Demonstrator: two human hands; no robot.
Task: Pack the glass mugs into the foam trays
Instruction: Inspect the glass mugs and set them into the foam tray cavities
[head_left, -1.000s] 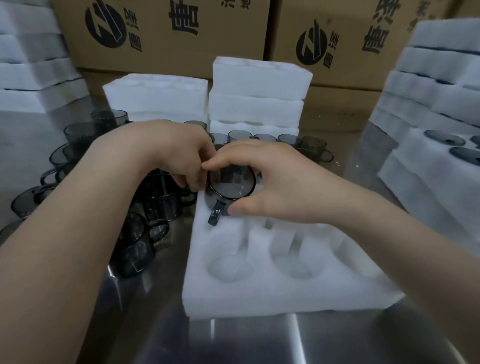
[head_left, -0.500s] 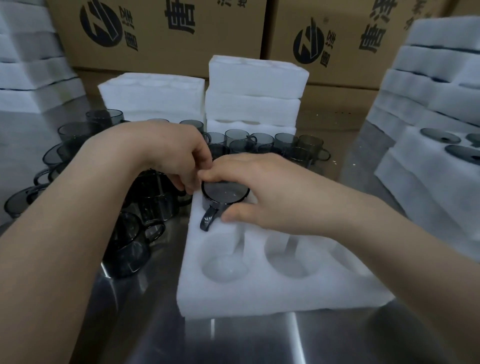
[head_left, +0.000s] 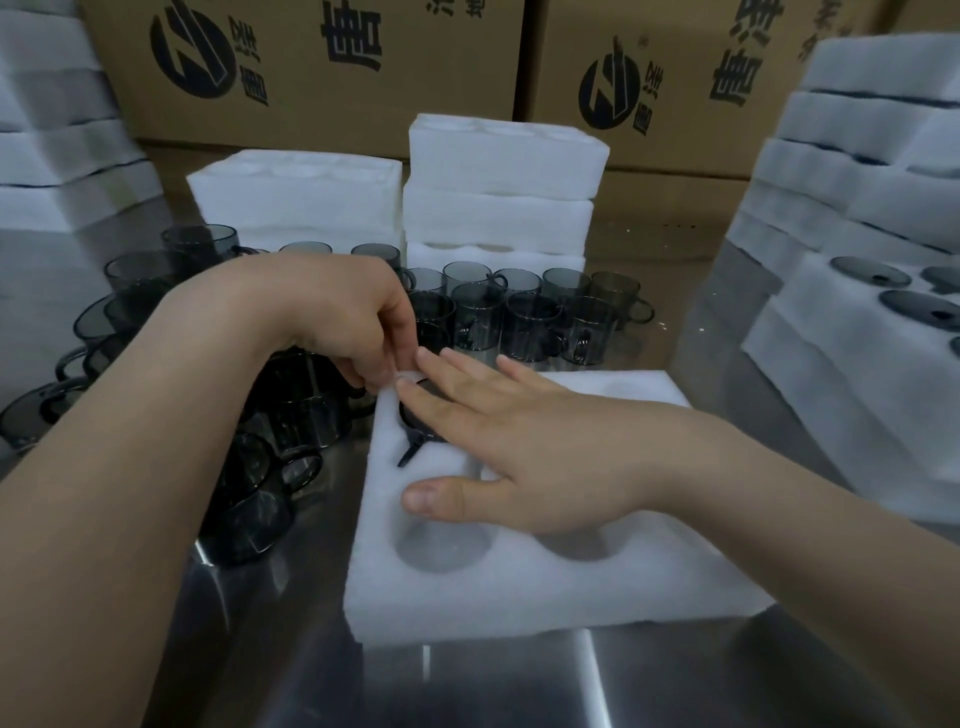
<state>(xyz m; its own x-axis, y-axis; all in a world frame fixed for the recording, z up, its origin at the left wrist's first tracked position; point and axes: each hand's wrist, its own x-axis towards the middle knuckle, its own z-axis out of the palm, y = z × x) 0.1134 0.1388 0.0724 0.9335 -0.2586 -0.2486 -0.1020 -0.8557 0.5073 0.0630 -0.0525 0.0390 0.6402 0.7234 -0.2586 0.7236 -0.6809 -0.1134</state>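
A white foam tray (head_left: 519, 592) with round pockets lies on the steel table in front of me. A dark glass mug (head_left: 415, 441) sits sunk in its far left pocket, only its handle and a bit of rim showing. My right hand (head_left: 519, 452) lies flat on top of that mug with fingers straight, thumb on the foam. My left hand (head_left: 353, 332) pinches the tray's far left corner (head_left: 400, 376) with curled fingers. Several more dark glass mugs (head_left: 530, 322) stand behind the tray and others (head_left: 270, 447) stand to its left.
Empty foam trays are stacked at the back (head_left: 504, 192) and back left (head_left: 296, 197). A foam tray (head_left: 831, 364) holding dark lids lies at the right, below a tall foam stack (head_left: 862, 171). Cardboard boxes (head_left: 311, 67) line the back. Bare steel table (head_left: 519, 691) lies near me.
The mug has gone down into the far left pocket. My right hand let go of its rim and flattened on top. My left hand shifted to the tray's corner.
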